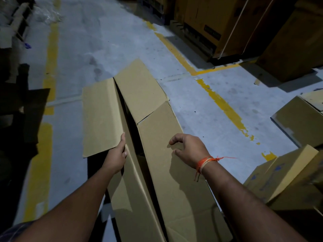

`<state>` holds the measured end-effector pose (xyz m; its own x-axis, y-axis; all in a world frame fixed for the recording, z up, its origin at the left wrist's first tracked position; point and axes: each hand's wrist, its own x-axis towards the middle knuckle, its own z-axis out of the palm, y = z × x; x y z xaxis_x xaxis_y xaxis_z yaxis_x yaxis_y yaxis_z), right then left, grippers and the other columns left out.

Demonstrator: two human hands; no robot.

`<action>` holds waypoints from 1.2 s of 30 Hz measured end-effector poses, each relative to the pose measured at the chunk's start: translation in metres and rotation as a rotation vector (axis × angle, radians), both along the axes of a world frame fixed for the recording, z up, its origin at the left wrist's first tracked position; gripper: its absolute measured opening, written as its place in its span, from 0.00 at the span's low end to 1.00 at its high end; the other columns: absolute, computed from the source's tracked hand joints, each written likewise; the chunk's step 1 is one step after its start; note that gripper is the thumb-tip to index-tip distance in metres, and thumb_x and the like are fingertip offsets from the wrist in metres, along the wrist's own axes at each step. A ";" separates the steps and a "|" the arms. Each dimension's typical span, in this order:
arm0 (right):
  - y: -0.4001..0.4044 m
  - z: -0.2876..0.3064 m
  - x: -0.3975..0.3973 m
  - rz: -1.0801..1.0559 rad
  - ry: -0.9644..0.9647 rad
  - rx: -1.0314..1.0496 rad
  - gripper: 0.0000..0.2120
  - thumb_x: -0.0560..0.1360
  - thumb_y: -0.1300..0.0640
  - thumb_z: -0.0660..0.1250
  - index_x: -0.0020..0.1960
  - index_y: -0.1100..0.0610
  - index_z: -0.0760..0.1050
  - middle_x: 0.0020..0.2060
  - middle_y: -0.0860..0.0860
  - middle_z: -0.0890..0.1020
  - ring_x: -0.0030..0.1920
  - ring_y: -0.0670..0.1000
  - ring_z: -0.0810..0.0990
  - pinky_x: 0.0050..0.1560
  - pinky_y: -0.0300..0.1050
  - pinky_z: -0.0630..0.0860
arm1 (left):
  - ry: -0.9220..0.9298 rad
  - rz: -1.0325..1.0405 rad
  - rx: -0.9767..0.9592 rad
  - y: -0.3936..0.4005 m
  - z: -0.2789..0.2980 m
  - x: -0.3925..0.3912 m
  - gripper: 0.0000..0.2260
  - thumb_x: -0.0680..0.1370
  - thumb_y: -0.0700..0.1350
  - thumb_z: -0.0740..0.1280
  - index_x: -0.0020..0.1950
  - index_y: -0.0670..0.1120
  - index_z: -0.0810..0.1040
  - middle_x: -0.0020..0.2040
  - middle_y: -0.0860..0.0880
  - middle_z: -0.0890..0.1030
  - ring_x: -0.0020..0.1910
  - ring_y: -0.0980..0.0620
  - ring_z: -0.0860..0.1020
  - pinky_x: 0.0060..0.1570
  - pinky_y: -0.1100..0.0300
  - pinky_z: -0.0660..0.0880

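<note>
Though right hand curls loosely, left hand grips carton on (yellow-lined) floor.

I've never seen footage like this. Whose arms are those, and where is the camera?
No machine here: these are a person's bare arms, filmed by one camera worn on the head, looking forward and down. On the grey floor with yellow lines lies a long cardboard box, its top open. The left hand pinches the edge of a side flap; the right hand, an orange thread at its wrist, hangs loosely curled over the other flap and holds nothing. More boxes stand to the right.
</note>
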<state>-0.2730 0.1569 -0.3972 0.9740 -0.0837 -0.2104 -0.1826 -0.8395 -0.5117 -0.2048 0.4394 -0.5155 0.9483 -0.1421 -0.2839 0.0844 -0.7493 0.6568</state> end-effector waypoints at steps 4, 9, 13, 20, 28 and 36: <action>0.001 -0.001 0.001 -0.012 -0.004 -0.003 0.15 0.73 0.56 0.71 0.55 0.40 0.79 0.59 0.48 0.80 0.60 0.51 0.78 0.59 0.45 0.75 | -0.048 0.297 -0.023 -0.001 0.002 -0.009 0.41 0.81 0.46 0.70 0.84 0.54 0.45 0.72 0.40 0.75 0.72 0.40 0.73 0.68 0.49 0.70; -0.003 0.001 0.001 -0.038 0.002 0.001 0.14 0.73 0.57 0.72 0.54 0.42 0.80 0.57 0.47 0.82 0.60 0.52 0.77 0.56 0.45 0.75 | 0.095 0.570 0.065 0.014 0.003 -0.011 0.61 0.67 0.66 0.78 0.83 0.50 0.37 0.77 0.36 0.64 0.73 0.33 0.67 0.67 0.40 0.70; -0.006 0.003 0.003 -0.039 0.021 0.015 0.13 0.72 0.58 0.72 0.53 0.43 0.80 0.57 0.46 0.82 0.60 0.52 0.77 0.54 0.45 0.74 | 0.233 0.644 0.066 0.035 -0.011 -0.003 0.66 0.61 0.71 0.78 0.81 0.54 0.34 0.80 0.38 0.51 0.74 0.32 0.65 0.69 0.36 0.69; -0.007 0.002 0.006 -0.012 0.038 0.048 0.14 0.72 0.58 0.73 0.51 0.41 0.80 0.58 0.45 0.81 0.62 0.51 0.77 0.57 0.46 0.74 | 0.341 0.816 -0.213 0.058 -0.017 0.012 0.57 0.70 0.67 0.75 0.83 0.51 0.39 0.80 0.37 0.56 0.75 0.31 0.63 0.69 0.36 0.69; -0.012 0.004 0.008 0.091 0.098 0.149 0.15 0.73 0.59 0.74 0.50 0.39 0.80 0.61 0.48 0.80 0.64 0.50 0.76 0.59 0.43 0.74 | 0.410 0.904 -0.539 0.087 -0.024 0.034 0.41 0.63 0.67 0.78 0.65 0.42 0.72 0.59 0.40 0.80 0.50 0.41 0.82 0.48 0.45 0.80; -0.015 0.005 0.011 0.065 0.097 0.139 0.14 0.73 0.59 0.75 0.48 0.40 0.81 0.57 0.44 0.82 0.59 0.47 0.78 0.53 0.41 0.73 | 0.432 1.015 -0.638 0.113 -0.026 0.039 0.28 0.74 0.58 0.76 0.65 0.40 0.77 0.60 0.46 0.81 0.48 0.42 0.82 0.45 0.40 0.81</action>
<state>-0.2622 0.1417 -0.3919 0.9511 0.0152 -0.3086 -0.1845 -0.7732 -0.6067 -0.1656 0.5519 -0.5416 0.5583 0.3651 -0.7450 0.7283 0.2144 0.6509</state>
